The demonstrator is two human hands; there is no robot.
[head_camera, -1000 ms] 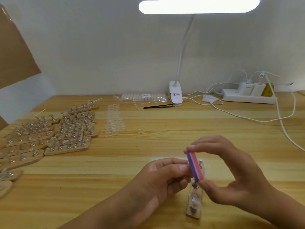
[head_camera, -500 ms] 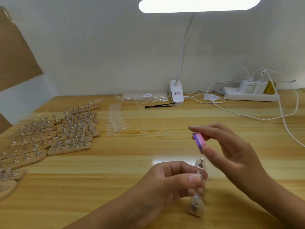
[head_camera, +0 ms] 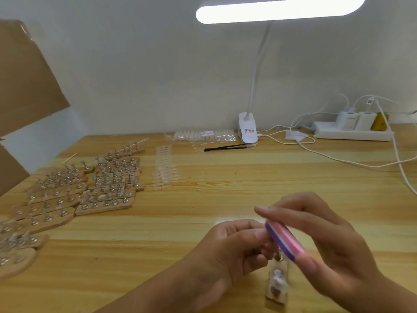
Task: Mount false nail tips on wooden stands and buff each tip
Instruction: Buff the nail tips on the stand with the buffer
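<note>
Buffer block [head_camera: 285, 241] pinched in right hand [head_camera: 334, 245]; left hand [head_camera: 225, 251] gripping top peg of wooden stand [head_camera: 277, 288].

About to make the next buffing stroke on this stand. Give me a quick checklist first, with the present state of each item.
1. Buffer gripped: ok, the right hand pinches it between thumb and fingers.
2. Stand on the table: ok, it rests there below the buffer.
3. Left hand steadying the stand: cannot tell, its curled fingers hide what they hold.
4. Buffer touching a tip: cannot tell, the contact point is hidden.
5. Stroke path clear: ok, the cables and the filled stands lie well away.
</note>
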